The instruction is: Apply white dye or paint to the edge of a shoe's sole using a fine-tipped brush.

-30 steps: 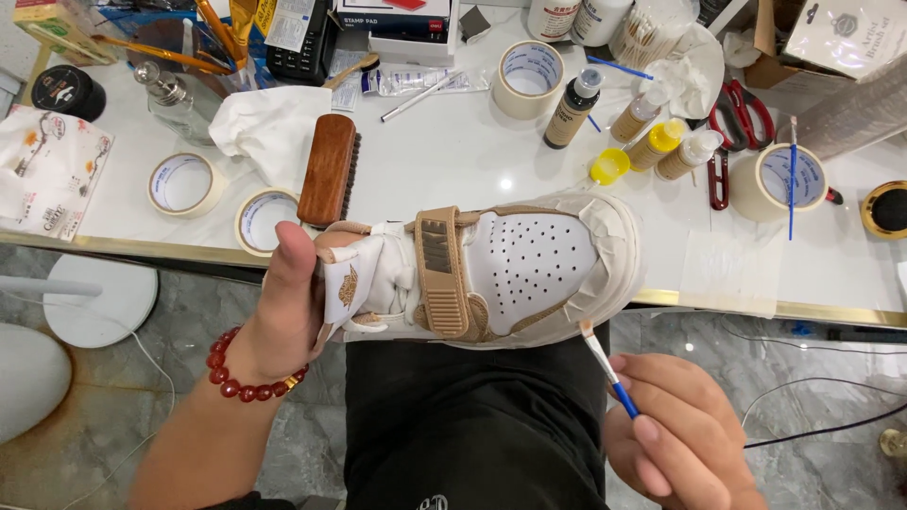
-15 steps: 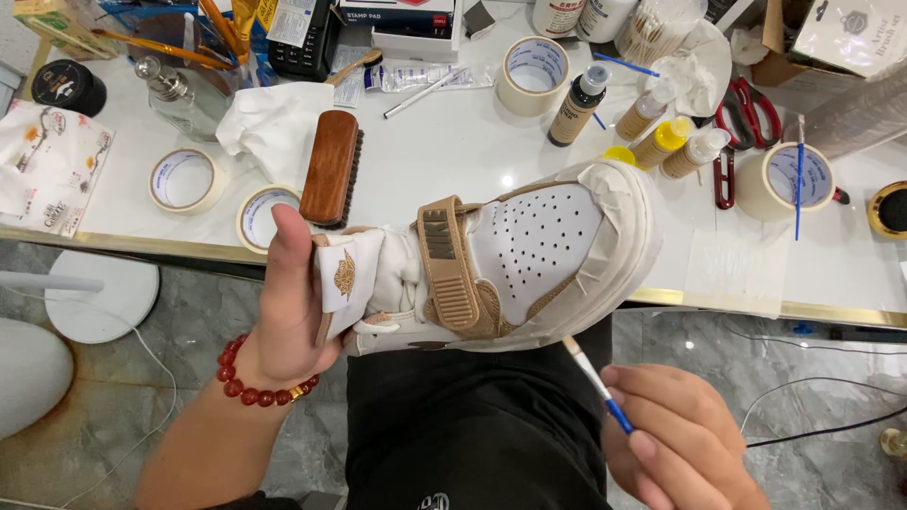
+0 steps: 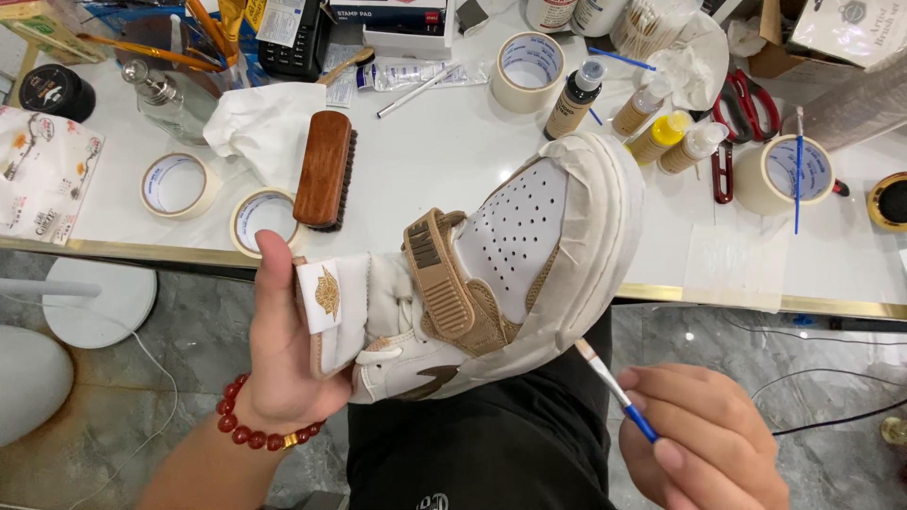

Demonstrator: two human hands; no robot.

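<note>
At five o'clock the right hand (image 3: 704,439) pinches a fine paintbrush (image 3: 614,389). At nine, the left hand (image 3: 283,349) clasps the sneaker (image 3: 472,283) above the lap; its sole looks already taped, painting apparently unfinished. Beyond, paint bottles (image 3: 661,137) stand on the worktop (image 3: 444,161).

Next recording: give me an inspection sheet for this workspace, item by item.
Surface: white table with a gold edge.
Job's things: white and tan sneaker, sole masked with tape; fine paintbrush.
Clutter: wooden brush, tape rolls, small bottles, red scissors, crumpled tissue.
Grippers: left hand holds the sneaker at its tongue; right hand holds the paintbrush, tip near the sole.
Cables: thin cables on the floor.
Surroundings: grey marble floor.
</note>
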